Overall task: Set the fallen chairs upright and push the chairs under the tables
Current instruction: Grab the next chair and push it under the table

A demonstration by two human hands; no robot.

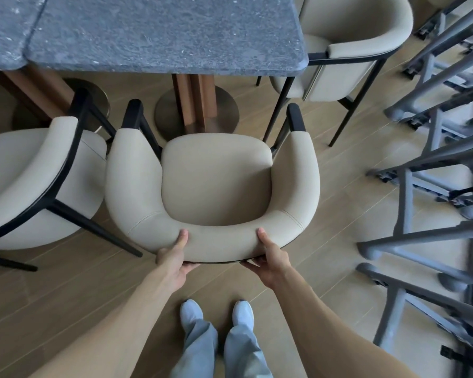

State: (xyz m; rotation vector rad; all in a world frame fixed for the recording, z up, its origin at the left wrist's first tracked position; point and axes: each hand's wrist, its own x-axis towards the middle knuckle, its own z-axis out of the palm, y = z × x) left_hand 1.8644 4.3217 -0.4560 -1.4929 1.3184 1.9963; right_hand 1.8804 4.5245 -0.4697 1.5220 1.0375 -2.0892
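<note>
1. Two hands are on the job: my left hand [172, 261] and my right hand [272, 261] both grip the curved backrest of the cream chair [216, 184], which stands upright on the wooden floor [66, 290], facing the tabletop [161, 31].
2. My judgement of the step: this chair is ready to be slid forward, its seat still out in the open, just short of the tabletop's near edge.
3. To do it well, I would push evenly with both hands so the chair runs straight, aiming its seat at the pedestal base [197, 110] without knocking it.
4. I would watch the black armrest tips [295, 117]; whether they clear the underside of the tabletop I cannot tell from here.
5. Clearance at the sides is tight: the left neighbour chair [30, 175] sits just beside mine, and another chair [347, 36] stands at the tabletop's right end.
6. My fingers [182, 238] are curled round the backrest: each thumb lies on top of the padding, the rest wrap under the dark rim behind it, mostly hidden.
7. Grey metal frames [426, 159] crowd the right side, well clear of my path.
</note>
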